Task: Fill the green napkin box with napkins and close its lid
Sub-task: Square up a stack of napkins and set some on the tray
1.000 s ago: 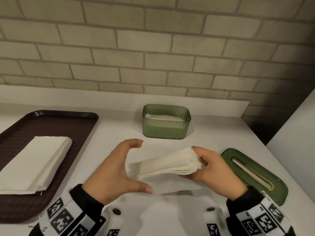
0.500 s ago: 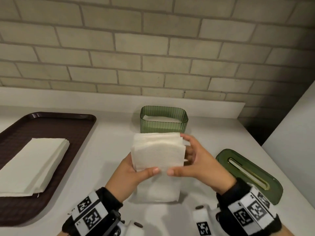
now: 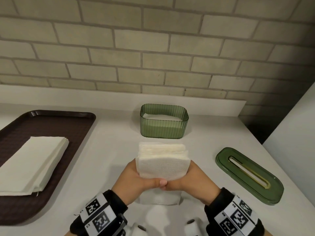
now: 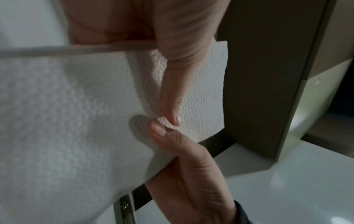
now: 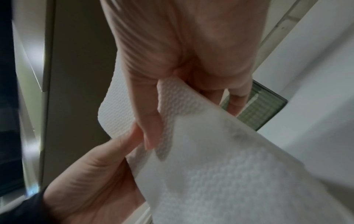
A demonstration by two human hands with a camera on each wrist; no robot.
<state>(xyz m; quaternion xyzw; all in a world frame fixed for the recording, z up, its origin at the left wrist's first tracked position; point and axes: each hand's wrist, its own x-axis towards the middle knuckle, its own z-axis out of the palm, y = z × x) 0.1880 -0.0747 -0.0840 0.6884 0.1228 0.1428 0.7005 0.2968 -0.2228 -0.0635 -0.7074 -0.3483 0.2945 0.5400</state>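
Hands grasp a napkin stack [image 3: 163, 165] from both sides, left hand [image 3: 136, 181] and right hand [image 3: 192, 181], thumbs meeting on its near face, just in front of the green napkin box [image 3: 164, 132]; lid [image 3: 248, 174] lies right of the box, tray [image 3: 51, 120] with more napkins [image 3: 32, 164] left of it

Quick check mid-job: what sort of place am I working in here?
Probably a cafeteria or café service counter: a white counter against a brick wall, a brown tray with a napkin stack, and a green napkin box being refilled.
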